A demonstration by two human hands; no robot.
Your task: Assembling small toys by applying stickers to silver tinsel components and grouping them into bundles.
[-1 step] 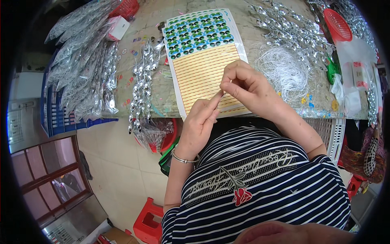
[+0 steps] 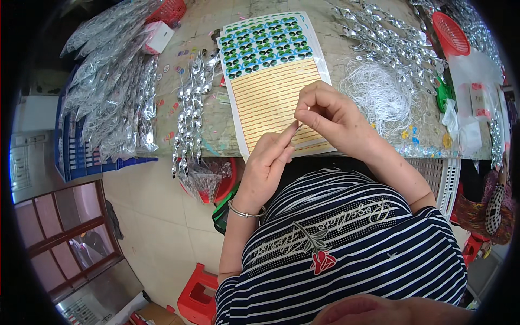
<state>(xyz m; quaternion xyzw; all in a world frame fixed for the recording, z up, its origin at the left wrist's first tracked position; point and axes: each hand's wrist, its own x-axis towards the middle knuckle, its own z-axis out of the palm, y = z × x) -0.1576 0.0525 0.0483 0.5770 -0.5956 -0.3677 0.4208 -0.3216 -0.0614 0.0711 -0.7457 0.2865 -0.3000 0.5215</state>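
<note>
In front of my chest, my left hand (image 2: 266, 164) and my right hand (image 2: 338, 116) meet over the near part of a sticker sheet (image 2: 271, 100). The fingers of my left hand are pressed together, with the thumb against them. My right thumb and index finger close in a pinch just above the left fingertips. A tiny thin piece shows between the two hands, too small to name. The sheet has green and blue oval stickers at its far end and yellow strips with red lines nearer to me. Tangled white string (image 2: 376, 92) lies to the right of my right hand.
Shiny silver twisted strands (image 2: 189, 111) hang over the table edge at left; more silver strands (image 2: 384, 35) lie at far right. Clear-bagged pieces (image 2: 116, 97) fill a blue crate (image 2: 67, 157). A red basket (image 2: 450, 33) stands right. Below are a red basin (image 2: 232, 181) and red stool (image 2: 196, 295).
</note>
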